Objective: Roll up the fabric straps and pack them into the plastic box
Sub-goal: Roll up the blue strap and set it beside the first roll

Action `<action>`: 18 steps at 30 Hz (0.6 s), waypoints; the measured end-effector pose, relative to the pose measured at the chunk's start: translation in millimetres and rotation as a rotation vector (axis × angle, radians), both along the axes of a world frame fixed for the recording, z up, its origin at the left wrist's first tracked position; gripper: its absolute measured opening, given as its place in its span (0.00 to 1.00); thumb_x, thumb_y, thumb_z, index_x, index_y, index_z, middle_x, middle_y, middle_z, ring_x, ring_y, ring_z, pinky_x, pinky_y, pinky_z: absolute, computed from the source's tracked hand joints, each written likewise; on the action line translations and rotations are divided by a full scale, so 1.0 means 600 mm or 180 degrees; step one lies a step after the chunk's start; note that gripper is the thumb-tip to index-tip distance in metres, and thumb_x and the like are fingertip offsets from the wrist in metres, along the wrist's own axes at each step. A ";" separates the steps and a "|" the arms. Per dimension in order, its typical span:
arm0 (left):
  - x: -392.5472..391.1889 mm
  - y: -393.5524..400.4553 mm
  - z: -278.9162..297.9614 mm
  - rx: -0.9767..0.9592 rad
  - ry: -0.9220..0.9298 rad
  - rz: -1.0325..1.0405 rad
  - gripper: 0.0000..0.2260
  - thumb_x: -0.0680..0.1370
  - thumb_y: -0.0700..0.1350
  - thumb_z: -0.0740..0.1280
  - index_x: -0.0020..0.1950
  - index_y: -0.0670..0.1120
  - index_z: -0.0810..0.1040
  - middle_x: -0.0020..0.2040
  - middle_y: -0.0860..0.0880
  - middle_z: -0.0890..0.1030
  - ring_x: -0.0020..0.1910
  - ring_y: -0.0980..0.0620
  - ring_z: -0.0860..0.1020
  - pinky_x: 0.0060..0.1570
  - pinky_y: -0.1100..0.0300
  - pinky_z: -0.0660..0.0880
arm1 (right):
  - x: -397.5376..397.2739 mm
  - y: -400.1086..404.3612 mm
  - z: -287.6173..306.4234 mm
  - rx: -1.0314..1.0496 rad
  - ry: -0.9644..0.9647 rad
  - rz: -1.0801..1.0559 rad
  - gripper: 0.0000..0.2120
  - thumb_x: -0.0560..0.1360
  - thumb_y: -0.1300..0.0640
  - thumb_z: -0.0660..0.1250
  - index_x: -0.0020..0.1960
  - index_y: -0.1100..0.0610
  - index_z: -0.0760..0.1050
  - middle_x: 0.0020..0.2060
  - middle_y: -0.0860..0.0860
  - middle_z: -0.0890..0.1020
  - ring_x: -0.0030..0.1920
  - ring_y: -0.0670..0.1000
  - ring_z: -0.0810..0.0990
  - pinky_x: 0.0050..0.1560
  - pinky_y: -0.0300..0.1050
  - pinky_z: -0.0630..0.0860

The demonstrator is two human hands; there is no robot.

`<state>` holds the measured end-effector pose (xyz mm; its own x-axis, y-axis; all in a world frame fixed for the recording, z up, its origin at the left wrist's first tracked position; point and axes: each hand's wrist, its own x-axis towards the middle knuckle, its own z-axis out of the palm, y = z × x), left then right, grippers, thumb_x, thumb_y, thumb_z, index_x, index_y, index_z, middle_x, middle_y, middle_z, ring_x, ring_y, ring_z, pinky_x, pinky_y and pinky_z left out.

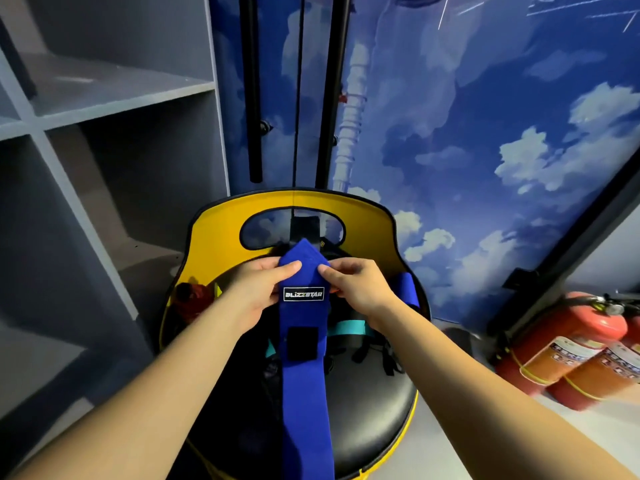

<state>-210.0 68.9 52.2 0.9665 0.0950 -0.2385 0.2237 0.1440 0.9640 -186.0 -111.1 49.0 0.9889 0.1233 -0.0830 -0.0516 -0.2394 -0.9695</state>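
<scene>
Both hands (254, 289) (360, 289) pinch blue strap (304, 375).

Below the two hands' grip, a round black seat (374, 403) with a yellow backrest (214, 237) carries black and teal straps (349, 329), a rolled blue strap (406, 289) right of the grip, and a red bundle (192, 299) to its left.

Grey cubby shelving (104, 133) stands on the left. A blue sky-and-cloud mural (485, 133) covers the wall; red fire extinguishers (571, 344) lie beneath it
</scene>
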 end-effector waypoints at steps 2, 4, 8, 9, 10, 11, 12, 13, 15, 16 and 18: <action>0.009 -0.004 -0.021 0.0040 0.0001 0.0036 0.09 0.77 0.44 0.73 0.57 0.46 0.84 0.49 0.48 0.87 0.51 0.47 0.85 0.54 0.51 0.80 | 0.007 -0.006 -0.019 -0.0067 -0.0009 0.0007 0.08 0.77 0.54 0.73 0.49 0.60 0.84 0.38 0.50 0.85 0.35 0.44 0.79 0.36 0.34 0.74; 0.017 -0.010 -0.040 0.0026 -0.0056 0.0098 0.09 0.77 0.43 0.73 0.57 0.46 0.84 0.49 0.48 0.87 0.51 0.47 0.85 0.48 0.54 0.80 | 0.016 -0.022 -0.033 -0.0122 0.0005 0.0046 0.06 0.79 0.58 0.70 0.47 0.60 0.83 0.35 0.49 0.83 0.32 0.43 0.77 0.34 0.32 0.73; 0.031 -0.029 -0.064 -0.0164 -0.0074 0.0205 0.07 0.77 0.43 0.73 0.54 0.47 0.85 0.47 0.47 0.87 0.47 0.49 0.86 0.44 0.57 0.79 | 0.059 -0.093 -0.065 -0.0721 0.0009 -0.0097 0.08 0.80 0.60 0.67 0.44 0.59 0.84 0.38 0.54 0.86 0.35 0.49 0.79 0.40 0.45 0.76; 0.035 -0.034 -0.070 -0.0199 -0.0086 0.0213 0.06 0.77 0.43 0.73 0.53 0.47 0.85 0.47 0.47 0.87 0.46 0.49 0.86 0.45 0.57 0.79 | 0.072 -0.114 -0.072 -0.0999 -0.0017 -0.0211 0.08 0.79 0.60 0.67 0.45 0.57 0.84 0.40 0.53 0.86 0.37 0.50 0.80 0.42 0.47 0.77; 0.038 -0.039 -0.076 -0.0244 -0.0090 0.0209 0.06 0.77 0.43 0.73 0.53 0.47 0.85 0.47 0.47 0.87 0.46 0.49 0.86 0.45 0.57 0.80 | 0.085 -0.136 -0.077 -0.1404 -0.0086 -0.0319 0.08 0.78 0.60 0.67 0.46 0.56 0.85 0.42 0.52 0.86 0.40 0.50 0.81 0.44 0.46 0.77; 0.042 -0.044 -0.081 -0.0277 -0.0088 0.0194 0.06 0.76 0.43 0.73 0.53 0.46 0.85 0.47 0.46 0.87 0.47 0.48 0.86 0.46 0.56 0.80 | 0.099 -0.156 -0.081 -0.1898 -0.0198 -0.0377 0.09 0.77 0.60 0.66 0.47 0.55 0.86 0.45 0.51 0.87 0.44 0.51 0.83 0.48 0.46 0.78; 0.046 -0.049 -0.086 -0.0306 -0.0075 0.0176 0.07 0.76 0.43 0.73 0.54 0.46 0.85 0.48 0.46 0.87 0.47 0.48 0.86 0.46 0.56 0.81 | 0.112 -0.173 -0.084 -0.2356 -0.0311 -0.0350 0.10 0.76 0.60 0.66 0.47 0.54 0.86 0.47 0.52 0.87 0.49 0.54 0.83 0.51 0.48 0.78; 0.050 -0.053 -0.090 -0.0320 -0.0057 0.0159 0.08 0.76 0.43 0.74 0.54 0.45 0.85 0.48 0.45 0.87 0.47 0.47 0.86 0.47 0.55 0.81 | 0.123 -0.187 -0.086 -0.2700 -0.0379 -0.0288 0.10 0.76 0.61 0.65 0.48 0.55 0.86 0.49 0.54 0.87 0.52 0.58 0.83 0.53 0.51 0.79; 0.058 -0.058 -0.096 -0.0327 -0.0030 0.0150 0.08 0.76 0.43 0.74 0.55 0.45 0.85 0.48 0.45 0.87 0.47 0.47 0.86 0.48 0.55 0.81 | 0.143 -0.206 -0.093 -0.3104 -0.0370 -0.0150 0.12 0.76 0.62 0.65 0.54 0.56 0.85 0.54 0.58 0.85 0.57 0.62 0.81 0.55 0.54 0.78; 0.061 -0.060 -0.097 -0.0326 -0.0014 0.0160 0.08 0.76 0.44 0.74 0.55 0.45 0.85 0.47 0.45 0.87 0.47 0.47 0.86 0.48 0.54 0.81 | 0.153 -0.211 -0.099 -0.3294 -0.0355 -0.0056 0.13 0.77 0.61 0.65 0.59 0.56 0.83 0.57 0.58 0.84 0.59 0.62 0.79 0.57 0.54 0.77; 0.067 -0.061 -0.100 -0.0352 0.0000 0.0187 0.08 0.76 0.44 0.74 0.54 0.45 0.86 0.47 0.45 0.87 0.47 0.47 0.86 0.49 0.54 0.81 | 0.172 -0.219 -0.115 -0.3578 -0.0319 0.0149 0.17 0.78 0.59 0.65 0.66 0.56 0.78 0.61 0.58 0.81 0.62 0.62 0.77 0.57 0.52 0.76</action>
